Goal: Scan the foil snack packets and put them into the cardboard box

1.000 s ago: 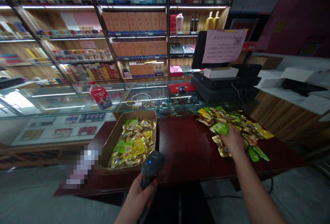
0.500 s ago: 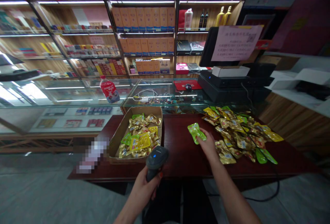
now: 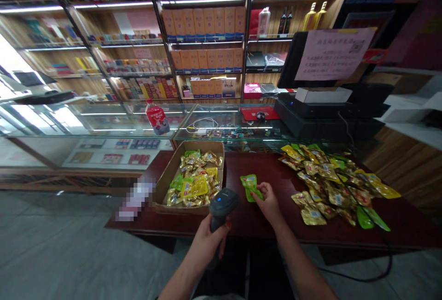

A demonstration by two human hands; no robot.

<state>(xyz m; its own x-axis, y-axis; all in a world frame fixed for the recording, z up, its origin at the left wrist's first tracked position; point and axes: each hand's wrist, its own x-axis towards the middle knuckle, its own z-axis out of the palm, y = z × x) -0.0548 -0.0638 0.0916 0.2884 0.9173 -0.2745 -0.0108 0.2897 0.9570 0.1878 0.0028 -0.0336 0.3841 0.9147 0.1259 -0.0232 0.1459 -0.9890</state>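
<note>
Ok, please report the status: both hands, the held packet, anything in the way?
Left hand gripping scanner. Right hand holding green packet, apart from pile. Box beyond scanner, toward left.

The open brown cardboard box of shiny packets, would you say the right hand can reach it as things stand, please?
Probably yes: only dark red tabletop shows between the right hand, pinching a shiny green packet, and the box, while the black handheld scanner seems to block just its near right corner.
</note>
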